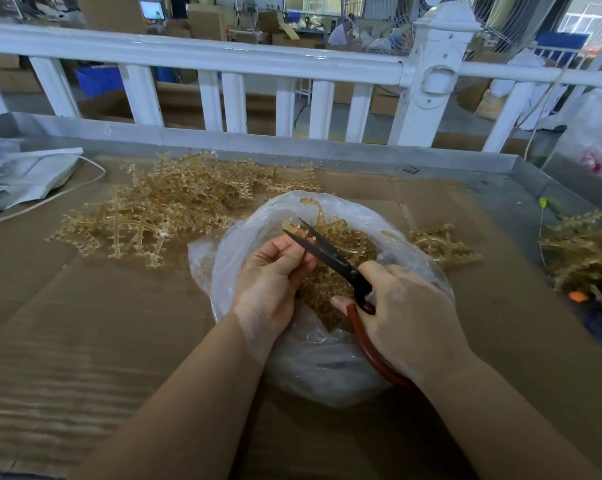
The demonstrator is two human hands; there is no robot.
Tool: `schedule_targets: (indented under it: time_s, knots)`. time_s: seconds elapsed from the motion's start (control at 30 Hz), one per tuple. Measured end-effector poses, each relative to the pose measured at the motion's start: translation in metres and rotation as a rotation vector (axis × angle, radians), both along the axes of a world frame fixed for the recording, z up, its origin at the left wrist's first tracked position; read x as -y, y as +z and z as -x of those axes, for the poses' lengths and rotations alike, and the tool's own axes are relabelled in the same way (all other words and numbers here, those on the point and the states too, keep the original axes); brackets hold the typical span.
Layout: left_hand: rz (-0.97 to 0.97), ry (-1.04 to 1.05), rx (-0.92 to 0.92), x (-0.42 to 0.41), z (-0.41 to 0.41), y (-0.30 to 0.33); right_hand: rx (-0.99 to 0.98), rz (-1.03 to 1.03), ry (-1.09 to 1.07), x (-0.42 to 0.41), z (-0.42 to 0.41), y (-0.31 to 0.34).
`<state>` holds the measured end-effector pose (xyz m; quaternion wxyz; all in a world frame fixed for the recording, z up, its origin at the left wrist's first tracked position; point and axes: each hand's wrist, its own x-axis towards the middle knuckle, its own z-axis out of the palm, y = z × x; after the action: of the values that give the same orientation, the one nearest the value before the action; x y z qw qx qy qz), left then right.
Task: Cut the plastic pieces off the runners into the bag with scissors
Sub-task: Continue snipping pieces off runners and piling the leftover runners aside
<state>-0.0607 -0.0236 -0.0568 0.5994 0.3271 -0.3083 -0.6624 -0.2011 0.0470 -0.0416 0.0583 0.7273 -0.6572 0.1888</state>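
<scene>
The runner [322,223] was largely hidden behind the left hand [272,271], whose curled fingers pinched it over the clear bag [244,244] at the cardboard's middle. The right hand [403,317] gripped the scissors [330,254], blades parted around the runner, handles mostly covered.

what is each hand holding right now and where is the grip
The right hand grips the scissors by their red-brown handles. The left hand pinches a runner by its near end over the bag.
</scene>
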Motion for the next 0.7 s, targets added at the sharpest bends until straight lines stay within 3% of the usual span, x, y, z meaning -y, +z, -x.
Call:
schedule_targets:
  time_s: [0.33,0.7]
  knots:
    - [-0.024,-0.031,-0.012,0.0012,-0.0021,-0.0010,-0.064,0.049,0.013,0.0036,-0.0037,0.0030]
    - [-0.062,-0.051,-0.044,0.0027,-0.0036,-0.0007,0.068,0.010,0.072,0.0047,-0.0032,0.0021]
